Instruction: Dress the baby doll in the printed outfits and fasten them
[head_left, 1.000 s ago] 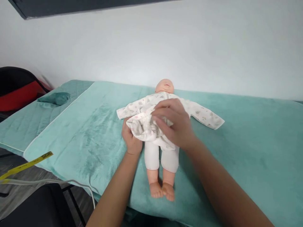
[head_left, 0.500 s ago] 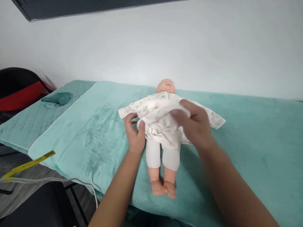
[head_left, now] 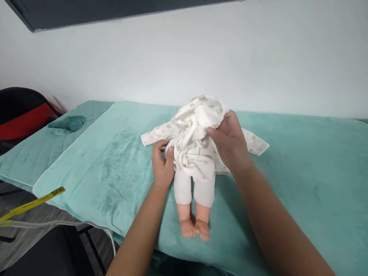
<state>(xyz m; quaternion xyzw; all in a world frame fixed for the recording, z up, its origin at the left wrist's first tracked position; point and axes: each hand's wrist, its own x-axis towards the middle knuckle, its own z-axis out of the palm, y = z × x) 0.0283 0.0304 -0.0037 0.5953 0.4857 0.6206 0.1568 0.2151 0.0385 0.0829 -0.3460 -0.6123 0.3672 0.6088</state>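
Observation:
A baby doll (head_left: pixel 202 191) lies on its back, bare feet towards me, with white cloth legs. A white baby shirt (head_left: pixel 198 161) with a small print covers its torso, sleeves spread to both sides. My right hand (head_left: pixel 230 140) pinches the shirt's front cloth and holds it raised in a bunched fold, which hides nearly all of the doll's head. My left hand (head_left: pixel 163 161) is curled around a white rounded part at the doll's left-hand side in view, probably its arm; the fingers partly hide it.
A teal padded cover (head_left: pixel 301 172) lies over the bed, against a white wall. At the far left are a face opening (head_left: pixel 67 123) and a black and red chair (head_left: pixel 25 119). A white cable (head_left: pixel 57 223) with a yellow tag (head_left: pixel 34 202) hangs by the near left edge, above a black seat (head_left: pixel 48 253).
My right hand has lifted the shirt's front cloth up and towards the doll's head, which is now almost covered. My left hand stays at the doll's side.

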